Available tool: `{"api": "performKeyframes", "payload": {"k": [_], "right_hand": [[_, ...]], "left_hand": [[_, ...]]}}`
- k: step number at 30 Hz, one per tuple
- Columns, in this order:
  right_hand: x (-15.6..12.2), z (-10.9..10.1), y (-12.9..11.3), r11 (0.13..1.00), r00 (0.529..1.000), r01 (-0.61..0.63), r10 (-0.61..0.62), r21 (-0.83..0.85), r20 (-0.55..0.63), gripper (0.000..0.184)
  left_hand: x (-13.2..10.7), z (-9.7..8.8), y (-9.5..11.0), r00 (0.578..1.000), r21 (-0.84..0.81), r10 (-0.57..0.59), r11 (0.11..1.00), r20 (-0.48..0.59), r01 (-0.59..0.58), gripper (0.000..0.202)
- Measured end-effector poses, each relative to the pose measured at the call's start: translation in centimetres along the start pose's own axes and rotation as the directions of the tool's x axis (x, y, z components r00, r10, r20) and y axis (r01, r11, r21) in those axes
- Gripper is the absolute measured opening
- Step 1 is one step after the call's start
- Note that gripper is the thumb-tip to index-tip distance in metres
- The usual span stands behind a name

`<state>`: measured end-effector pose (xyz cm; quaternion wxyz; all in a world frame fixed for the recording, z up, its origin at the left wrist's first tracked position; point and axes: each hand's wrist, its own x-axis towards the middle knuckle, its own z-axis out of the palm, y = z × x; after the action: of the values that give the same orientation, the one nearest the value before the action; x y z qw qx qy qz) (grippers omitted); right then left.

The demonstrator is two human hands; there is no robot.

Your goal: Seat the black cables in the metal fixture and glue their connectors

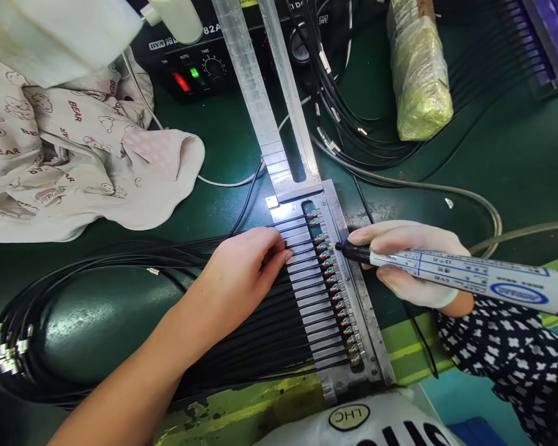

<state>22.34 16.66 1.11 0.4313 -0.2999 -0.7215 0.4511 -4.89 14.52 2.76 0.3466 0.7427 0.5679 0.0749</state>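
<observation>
In the head view my bare left hand [246,263] is over the left side of a metal fixture [309,297]. Its thumb and finger pinch together around a black cable [302,251]. Several such cables lie side by side across the fixture, their stripped ends with coloured wires [337,297] meeting small metal connectors. My right hand [413,260], in a white glove, holds a glue syringe [465,275] with a black nozzle and a white label printed in blue. The nozzle tip is close to the connector row, near the upper middle; whether it touches cannot be made out.
A black dispenser box [204,68] with red and green lights stands behind. Coiled black cables [23,310] lie left, and more hang at the back right. A printed cloth [74,161] is at the left, a plastic-wrapped block [421,80] at the back. A hose [483,204] curves right.
</observation>
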Motion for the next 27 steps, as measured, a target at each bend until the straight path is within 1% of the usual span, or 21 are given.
{"api": "performKeyframes", "payload": {"k": [7, 12, 20, 27], "right_hand": [[-0.19, -0.15, -0.09, 0.999, 1.0, -0.012, 0.013, -0.041, 0.008, 0.032], [-0.05, -0.16, -0.11, 0.999, 1.0, 0.013, -0.013, -0.03, 0.01, 0.033], [-0.34, -0.24, -0.22, 0.999, 1.0, 0.003, -0.002, -0.045, 0.013, 0.031], [-0.21, -0.04, -0.16, 0.998, 0.999, 0.027, -0.026, -0.052, 0.018, 0.028]], "left_hand": [[-0.04, -0.06, 0.04, 1.0, -0.005, -0.008, 1.0, 0.005, 0.008, 0.02], [-0.01, -0.15, 0.08, 1.0, -0.011, -0.008, 1.0, 0.007, 0.008, 0.021], [-0.1, -0.09, -0.02, 1.0, -0.017, -0.007, 1.0, 0.008, 0.007, 0.021], [-0.1, -0.08, 0.02, 1.0, -0.01, -0.006, 1.0, 0.006, 0.006, 0.022]]}}
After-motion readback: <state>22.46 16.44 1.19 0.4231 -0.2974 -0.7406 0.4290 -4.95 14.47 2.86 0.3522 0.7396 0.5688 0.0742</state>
